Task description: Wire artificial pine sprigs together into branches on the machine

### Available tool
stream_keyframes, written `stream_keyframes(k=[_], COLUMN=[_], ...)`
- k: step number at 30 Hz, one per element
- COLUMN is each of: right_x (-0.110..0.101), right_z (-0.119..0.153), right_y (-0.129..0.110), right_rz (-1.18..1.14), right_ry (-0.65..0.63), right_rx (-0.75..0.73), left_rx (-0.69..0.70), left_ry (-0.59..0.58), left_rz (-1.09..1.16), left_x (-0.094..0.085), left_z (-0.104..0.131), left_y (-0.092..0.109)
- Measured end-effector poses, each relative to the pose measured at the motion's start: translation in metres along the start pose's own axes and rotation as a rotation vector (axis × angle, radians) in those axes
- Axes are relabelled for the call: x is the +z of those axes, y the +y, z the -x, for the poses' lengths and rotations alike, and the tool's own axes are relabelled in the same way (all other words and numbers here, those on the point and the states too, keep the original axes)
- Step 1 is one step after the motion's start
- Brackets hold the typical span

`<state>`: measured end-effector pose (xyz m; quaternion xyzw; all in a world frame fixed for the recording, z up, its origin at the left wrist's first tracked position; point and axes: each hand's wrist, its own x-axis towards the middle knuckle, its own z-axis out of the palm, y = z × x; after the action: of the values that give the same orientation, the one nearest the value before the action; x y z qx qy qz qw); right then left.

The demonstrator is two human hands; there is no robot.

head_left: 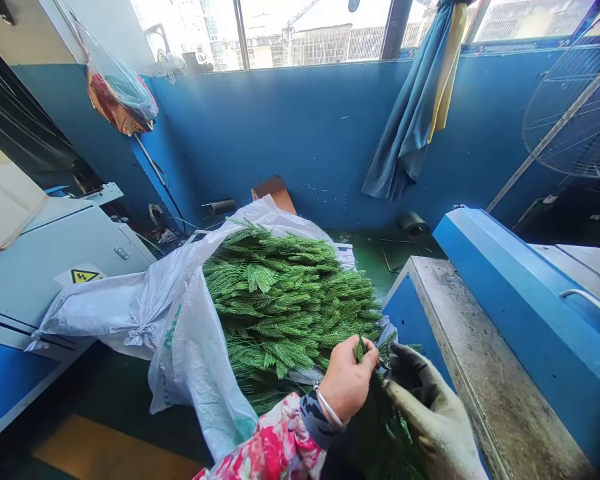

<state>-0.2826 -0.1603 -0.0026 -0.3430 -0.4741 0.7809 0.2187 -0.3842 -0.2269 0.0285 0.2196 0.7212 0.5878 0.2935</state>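
Observation:
My bare left hand (pixel 347 381), with a silver bangle at the wrist, pinches a green artificial pine sprig (pixel 361 349) between thumb and fingers. Close beside it on the right is my right hand (pixel 433 407), in a pale work glove with dark fingers. Its thumb and fingers curl round something small and dark where the two hands meet; what it is I cannot make out. More green needles hang below, partly hidden in shadow. Just beyond my hands, a large white woven sack (pixel 200 347) lies open, filled with a heap of artificial pine branches (pixel 285 293).
A blue machine with a worn metal ledge (pixel 460 320) stands close on the right, a fan (pixel 575 113) behind it. Leftward is a grey cabinet (pixel 80 240) with a warning sign. A cardboard box (pixel 275 193) sits by the blue wall, below the windows and curtain (pixel 405 127).

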Motion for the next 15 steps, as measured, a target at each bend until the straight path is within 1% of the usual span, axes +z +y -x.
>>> stream_keyframes(k=[2,5,8,10,12,15], right_x=[-0.001,-0.001,0.002,0.005,0.009,0.01], right_z=[0.0,0.0,0.003,0.004,0.006,0.007], right_y=[0.001,0.001,0.0,0.0,-0.002,-0.005], right_rz=[-0.013,-0.029,-0.022,-0.018,-0.001,0.04], right_ry=[0.026,0.023,0.039,0.022,-0.022,-0.049], right_rx=[0.003,0.017,0.032,0.049,0.062,0.062], left_rx=[0.002,-0.015,-0.03,-0.028,-0.027,-0.019], left_ry=[0.0,0.009,0.058,0.103,0.14,0.163], left_rz=[-0.006,0.018,0.057,0.06,0.054,0.055], left_x=[-0.001,-0.002,-0.003,-0.003,-0.003,-0.004], left_z=[0.001,0.001,-0.003,-0.007,-0.012,-0.011], left_y=[-0.002,-0.004,-0.007,-0.01,-0.011,-0.01])
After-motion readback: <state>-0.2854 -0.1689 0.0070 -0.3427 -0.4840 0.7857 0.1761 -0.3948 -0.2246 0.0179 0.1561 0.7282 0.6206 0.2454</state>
